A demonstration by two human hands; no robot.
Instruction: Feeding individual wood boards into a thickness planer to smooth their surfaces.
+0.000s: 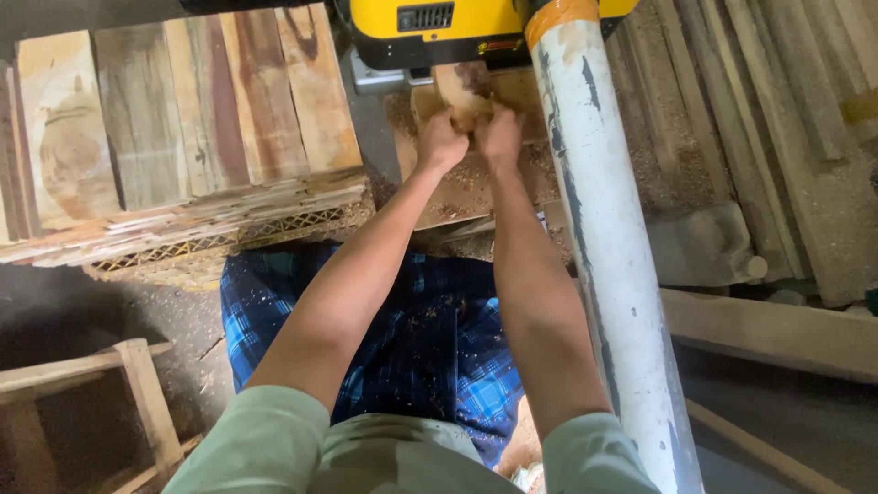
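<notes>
Head view, looking straight down. Both hands out front at the yellow planer (430, 27), clamped on a small wood board (462, 91) right at its mouth. Left hand (441, 142) wrapped around the board's near left corner, right hand (499, 135) gripping the near right one, knuckles almost touching. Board lying flat on the sawdust-covered bed (457, 197) just below the planer. White pipe (604, 238) running down right of the planer, close beside the right forearm. Stack of planed boards (183, 137) left of the planer. Blue plaid cloth (430, 338) under the arms.
</notes>
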